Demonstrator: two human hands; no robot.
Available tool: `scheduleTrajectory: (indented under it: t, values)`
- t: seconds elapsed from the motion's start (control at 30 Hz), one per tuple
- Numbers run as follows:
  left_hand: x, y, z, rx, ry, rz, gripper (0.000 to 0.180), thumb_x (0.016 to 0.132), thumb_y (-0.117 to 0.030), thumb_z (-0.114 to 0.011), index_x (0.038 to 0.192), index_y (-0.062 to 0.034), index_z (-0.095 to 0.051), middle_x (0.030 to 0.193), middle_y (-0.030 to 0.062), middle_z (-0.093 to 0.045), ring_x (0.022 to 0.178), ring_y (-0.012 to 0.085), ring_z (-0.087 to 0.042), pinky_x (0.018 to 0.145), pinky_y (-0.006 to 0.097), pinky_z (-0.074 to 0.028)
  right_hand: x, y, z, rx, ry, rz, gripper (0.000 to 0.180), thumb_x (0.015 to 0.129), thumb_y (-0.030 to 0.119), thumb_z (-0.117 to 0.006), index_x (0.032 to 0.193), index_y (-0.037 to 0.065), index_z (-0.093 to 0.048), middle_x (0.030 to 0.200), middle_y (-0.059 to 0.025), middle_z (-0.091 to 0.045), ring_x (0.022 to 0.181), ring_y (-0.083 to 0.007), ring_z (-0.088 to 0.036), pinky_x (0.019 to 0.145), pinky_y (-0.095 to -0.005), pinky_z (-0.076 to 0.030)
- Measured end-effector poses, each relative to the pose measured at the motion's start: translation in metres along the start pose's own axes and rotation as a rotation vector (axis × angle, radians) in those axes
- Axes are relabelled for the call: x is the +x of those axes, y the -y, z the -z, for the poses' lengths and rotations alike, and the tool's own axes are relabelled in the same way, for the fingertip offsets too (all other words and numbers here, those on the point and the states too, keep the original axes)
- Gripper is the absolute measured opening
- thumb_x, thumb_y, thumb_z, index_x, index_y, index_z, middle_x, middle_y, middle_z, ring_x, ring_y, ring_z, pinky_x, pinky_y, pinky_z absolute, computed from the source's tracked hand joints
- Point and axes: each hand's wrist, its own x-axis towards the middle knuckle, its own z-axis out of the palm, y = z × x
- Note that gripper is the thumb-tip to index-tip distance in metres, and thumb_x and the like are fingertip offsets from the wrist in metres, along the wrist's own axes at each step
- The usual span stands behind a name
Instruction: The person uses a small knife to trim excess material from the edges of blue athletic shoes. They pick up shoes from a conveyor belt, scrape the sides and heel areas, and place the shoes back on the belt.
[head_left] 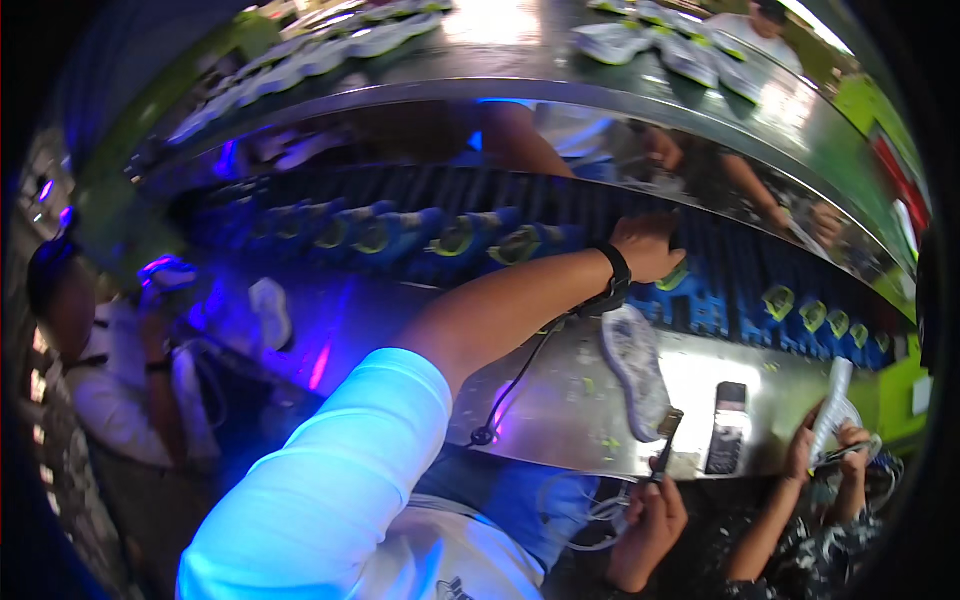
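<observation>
My left arm reaches across to a dark slatted conveyor (610,192). There my left hand (645,245), with a black band at its wrist, is closed over a blue shoe upper with a lime-green collar (674,277); the fingers partly hide it. Low in the view, my right hand (652,528) grips the dark handle of a small brush (668,440). The brush's pale head is beside the toe of a whitish shoe sole (636,372), which lies on the metal worktop (560,400). I cannot tell whether brush and sole touch.
More blue shoe uppers (465,235) line the conveyor. A phone (728,428) lies right of the sole. At right, a co-worker's hands (850,445) hold a white sole (832,410). A person (130,380) sits at left near another sole (270,312). A metal shelf (500,65) carries pale soles.
</observation>
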Motion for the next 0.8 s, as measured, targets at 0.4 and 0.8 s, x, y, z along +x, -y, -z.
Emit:
scheduleTrajectory:
  t: [0.4, 0.8]
  values:
    - [-0.133, 0.202, 0.152, 0.352, 0.203, 0.315, 0.066, 0.071, -0.034, -0.082, 0.134, -0.0217, -0.065, 0.109, 0.0147, -0.074, 0.103, 0.0392, -0.07, 0.091, 0.05, -0.056, -0.025, 0.016, -0.075, -0.272, 0.09, -0.028, 0.017, 0.1, 0.009, -0.057, 0.106, -0.001, -0.069, 0.077, 0.0031, -0.056, 0.065, -0.0059, -0.044, 0.057, -0.0224, -0.035]
    - [-0.231, 0.167, 0.236, -1.048, -0.065, 0.764, 0.056, 0.076, -0.026, -0.087, 0.125, -0.007, -0.068, 0.121, 0.0141, -0.072, 0.106, 0.0297, -0.071, 0.089, 0.04, -0.058, -0.055, -0.003, -0.111, -0.467, 0.277, 0.283, 0.013, 0.099, 0.01, -0.059, 0.101, 0.0, -0.067, 0.078, 0.0015, -0.059, 0.071, -0.0056, -0.05, 0.063, -0.0214, -0.035]
